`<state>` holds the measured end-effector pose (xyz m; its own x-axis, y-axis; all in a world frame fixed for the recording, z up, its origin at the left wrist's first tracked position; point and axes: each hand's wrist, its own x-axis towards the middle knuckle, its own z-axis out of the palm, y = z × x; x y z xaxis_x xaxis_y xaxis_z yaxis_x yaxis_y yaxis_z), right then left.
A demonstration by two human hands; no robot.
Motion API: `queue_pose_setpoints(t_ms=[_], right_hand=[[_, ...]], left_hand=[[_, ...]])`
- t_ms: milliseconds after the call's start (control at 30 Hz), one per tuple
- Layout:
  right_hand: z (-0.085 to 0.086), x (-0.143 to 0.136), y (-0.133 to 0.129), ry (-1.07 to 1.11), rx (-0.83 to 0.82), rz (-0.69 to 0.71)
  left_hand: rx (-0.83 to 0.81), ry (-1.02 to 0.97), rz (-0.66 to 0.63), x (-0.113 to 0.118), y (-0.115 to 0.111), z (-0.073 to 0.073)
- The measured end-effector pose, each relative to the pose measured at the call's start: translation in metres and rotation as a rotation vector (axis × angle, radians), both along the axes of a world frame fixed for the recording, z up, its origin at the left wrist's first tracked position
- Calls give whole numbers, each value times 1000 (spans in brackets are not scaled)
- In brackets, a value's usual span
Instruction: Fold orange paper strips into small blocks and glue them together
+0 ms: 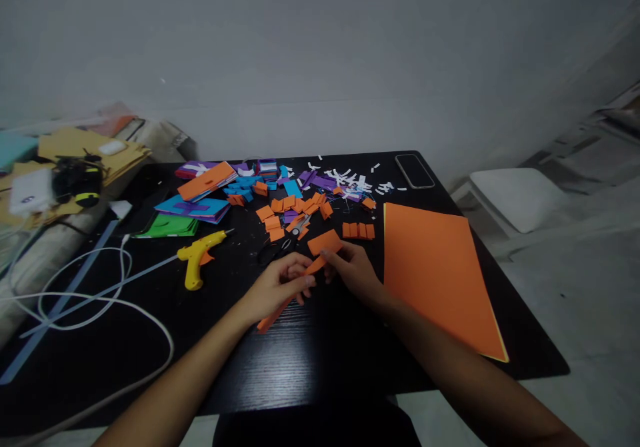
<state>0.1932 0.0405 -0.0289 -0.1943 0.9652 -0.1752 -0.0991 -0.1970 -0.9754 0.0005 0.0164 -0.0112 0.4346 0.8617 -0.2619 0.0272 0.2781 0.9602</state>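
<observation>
A long orange paper strip (274, 316) slants between my two hands above the black table. My left hand (283, 279) is closed on its middle, thumb on top. At the upper end, my right hand (350, 267) pinches the strip between thumb and fingers. Just beyond the fingertips shows a flat orange paper piece (324, 240); whether it joins the strip I cannot tell. Scissors (295, 234) with black handles lie beyond my left hand, partly among small folded orange paper pieces (275, 219). A short row of folded orange pieces (358, 231) sits past my right hand.
A yellow glue gun (196, 259) lies left, near a looping white cable (165, 340). Large orange sheets (435, 267) cover the right side. Folded coloured paper (193, 208), white scraps (345, 179) and a phone (415, 171) lie farther back. A white stool (517, 197) stands right.
</observation>
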Motion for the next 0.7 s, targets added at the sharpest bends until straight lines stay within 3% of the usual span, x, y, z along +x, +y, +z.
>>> queue_pose_setpoints(t_ms=[133, 367, 533, 700], right_hand=[[-1, -1, -1, -10, -8, -2], [-4, -2, -1, -46, -22, 6], [-1, 1, 2, -41, 1, -36], [3, 4, 6, -2, 14, -110]], left_hand=[[91, 106, -19, -1, -2, -4], [495, 521, -8, -7, -5, 2], [532, 583, -64, -15, -3, 10], [407, 409, -14, -21, -2, 12]])
